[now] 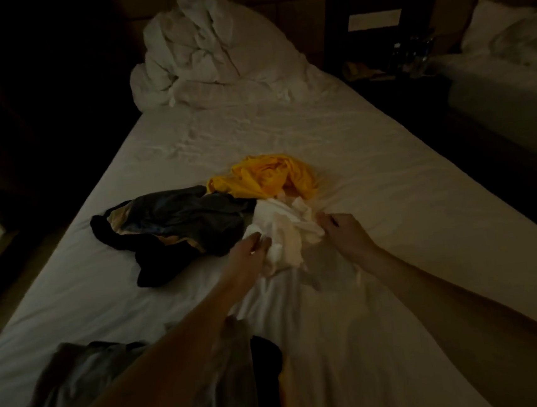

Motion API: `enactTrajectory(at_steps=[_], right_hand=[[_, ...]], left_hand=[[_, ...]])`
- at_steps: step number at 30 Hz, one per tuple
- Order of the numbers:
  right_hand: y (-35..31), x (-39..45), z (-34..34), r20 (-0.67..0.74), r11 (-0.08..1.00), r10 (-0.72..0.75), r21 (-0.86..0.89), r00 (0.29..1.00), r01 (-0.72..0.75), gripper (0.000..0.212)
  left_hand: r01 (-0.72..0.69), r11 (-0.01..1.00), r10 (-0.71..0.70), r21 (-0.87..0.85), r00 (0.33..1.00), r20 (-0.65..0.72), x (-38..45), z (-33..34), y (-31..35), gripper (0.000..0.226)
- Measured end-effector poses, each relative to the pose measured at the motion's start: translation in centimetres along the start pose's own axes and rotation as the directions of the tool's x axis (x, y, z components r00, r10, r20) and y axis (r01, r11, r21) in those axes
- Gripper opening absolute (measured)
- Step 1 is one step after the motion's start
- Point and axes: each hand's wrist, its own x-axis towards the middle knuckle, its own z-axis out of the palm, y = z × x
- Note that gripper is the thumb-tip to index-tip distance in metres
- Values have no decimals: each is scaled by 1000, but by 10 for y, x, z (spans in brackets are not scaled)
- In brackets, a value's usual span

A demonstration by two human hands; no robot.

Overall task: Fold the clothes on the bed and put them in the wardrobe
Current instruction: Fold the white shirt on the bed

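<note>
Both hands grasp the crumpled white garment (284, 231) in the head view: left hand (251, 249) pinching its near-left edge, right hand (341, 229) its right edge, apparently to lift and spread it for folding. Beside that garment lie a yellow garment (264, 177), touching its far side, and a dark garment (171, 226) at its left. Nearer the person than it sits a grey-and-black pile (120, 381). Bare bed sheet (410, 222) right of it offers flat room; the bunched duvet (209, 48) lies well beyond. No wardrobe is in view.

Dim rm, soft blur, dark corners, wide-angle warp
</note>
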Motion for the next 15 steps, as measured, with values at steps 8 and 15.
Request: enactTrajectory(at_steps=[8,15], right_hand=[[-107,-95,-69,272,892,69,413,960,-181,57],[-173,-195,-153,388,874,-173,484,905,-40,37]], left_hand=[[240,768,-195,-594,971,140,-88,-39,84,42],[-215,971,153,105,896,418,-183,-47,147,47]])
